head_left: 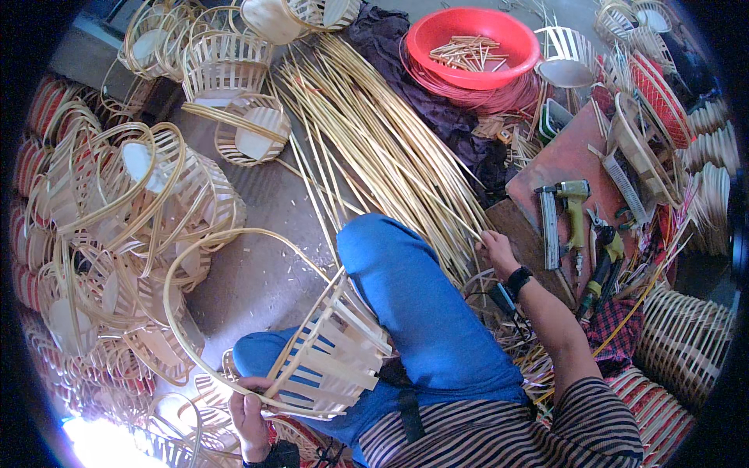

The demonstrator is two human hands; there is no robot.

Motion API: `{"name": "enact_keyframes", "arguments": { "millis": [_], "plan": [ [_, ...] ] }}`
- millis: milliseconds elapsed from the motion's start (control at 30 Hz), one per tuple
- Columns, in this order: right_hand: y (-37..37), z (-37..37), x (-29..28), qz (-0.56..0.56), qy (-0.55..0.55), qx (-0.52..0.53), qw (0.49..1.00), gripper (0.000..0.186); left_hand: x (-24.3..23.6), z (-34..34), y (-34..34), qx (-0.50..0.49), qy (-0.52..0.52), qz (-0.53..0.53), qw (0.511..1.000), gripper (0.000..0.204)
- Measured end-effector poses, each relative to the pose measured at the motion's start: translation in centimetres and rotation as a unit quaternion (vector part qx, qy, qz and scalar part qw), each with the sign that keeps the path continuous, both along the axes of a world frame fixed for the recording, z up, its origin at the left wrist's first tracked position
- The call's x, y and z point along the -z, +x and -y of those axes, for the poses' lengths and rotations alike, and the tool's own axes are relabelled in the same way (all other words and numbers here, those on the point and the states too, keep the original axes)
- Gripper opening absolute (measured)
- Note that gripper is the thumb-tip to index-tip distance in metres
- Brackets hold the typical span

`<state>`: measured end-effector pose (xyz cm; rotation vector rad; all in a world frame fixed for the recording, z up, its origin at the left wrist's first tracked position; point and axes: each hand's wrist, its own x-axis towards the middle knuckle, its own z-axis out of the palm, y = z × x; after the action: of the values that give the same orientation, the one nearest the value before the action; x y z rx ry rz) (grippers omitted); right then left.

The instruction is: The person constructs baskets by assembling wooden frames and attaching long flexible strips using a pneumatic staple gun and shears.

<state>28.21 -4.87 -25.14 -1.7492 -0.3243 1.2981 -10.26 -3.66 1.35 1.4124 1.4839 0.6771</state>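
Note:
My left hand (250, 413) is closed on the rim of a pale woven split-wood basket (328, 374) with a tall bent cane handle, which lies tilted across my lap over my blue trousers. My right hand (495, 251) is out at the right end of a long bundle of thin pale cane rods (382, 140) on the floor, fingers closed on a rod beside my raised knee.
Stacked baskets (140, 203) crowd the left. A red basin (429, 27) of short sticks stands at the back. At right are a worn board (538, 164), a green nail gun (576, 210), other tools, a dark cloth (437, 86) and more baskets (686, 343).

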Motion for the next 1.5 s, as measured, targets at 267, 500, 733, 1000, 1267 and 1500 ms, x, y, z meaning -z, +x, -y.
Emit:
{"name": "enact_keyframes", "arguments": {
  "millis": [267,500,733,1000,1267,1500],
  "plan": [
    [0.2,-0.2,-0.4,-0.049,0.011,-0.009,0.999,0.021,-0.3,-0.2,0.2,-0.010,-0.008,0.011,1.000,0.043],
    [1.5,0.0,-1.6,-0.043,0.087,-0.067,0.993,0.023,-0.1,-1.2,0.4,0.000,0.021,-0.010,1.000,0.041],
    [2.8,-1.3,-7.6,-0.181,0.096,-0.078,0.976,0.027,-0.1,-2.9,1.6,0.004,0.040,-0.024,0.999,0.023],
    [1.7,-2.2,-13.6,-0.288,0.167,-0.195,0.922,0.041,0.3,-5.6,4.2,0.052,0.023,0.000,0.998,0.019],
    [-3.1,-1.0,-20.0,-0.087,0.177,-0.414,0.888,0.031,1.3,-6.6,6.2,0.106,0.071,-0.071,0.989,0.024],
    [-9.9,2.2,-20.2,-0.056,0.213,-0.465,0.857,0.012,1.9,-7.0,8.7,0.206,0.044,0.057,0.976,0.045]
  ]
}}
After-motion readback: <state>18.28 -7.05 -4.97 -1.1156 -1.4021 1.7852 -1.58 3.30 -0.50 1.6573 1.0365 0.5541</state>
